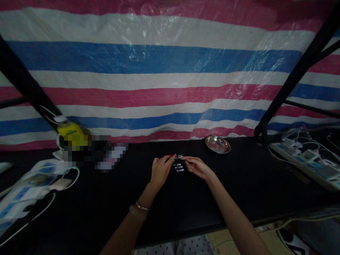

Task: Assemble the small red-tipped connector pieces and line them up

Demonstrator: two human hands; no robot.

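Near the middle of the black table [186, 205], a small shiny piece [179, 157] with a red part lies between my two hands. My left hand [161, 170] has its fingers closed on this piece from the left, thumb hidden. From the right, my right hand [197, 167] reaches its fingertips to the piece's other end, its fingers curled together; what they grip is too small to make out. Several small silvery pieces [179, 168] lie on the table just below, between the hands.
A round metal dish [217, 144] stands at the back, right of my hands. Power strips with cables lie at the left [23, 194] and right [310, 157]. A yellow bottle [71, 132] is at the back left. Black metal bars [285, 83] rise before a striped sheet [159, 56].
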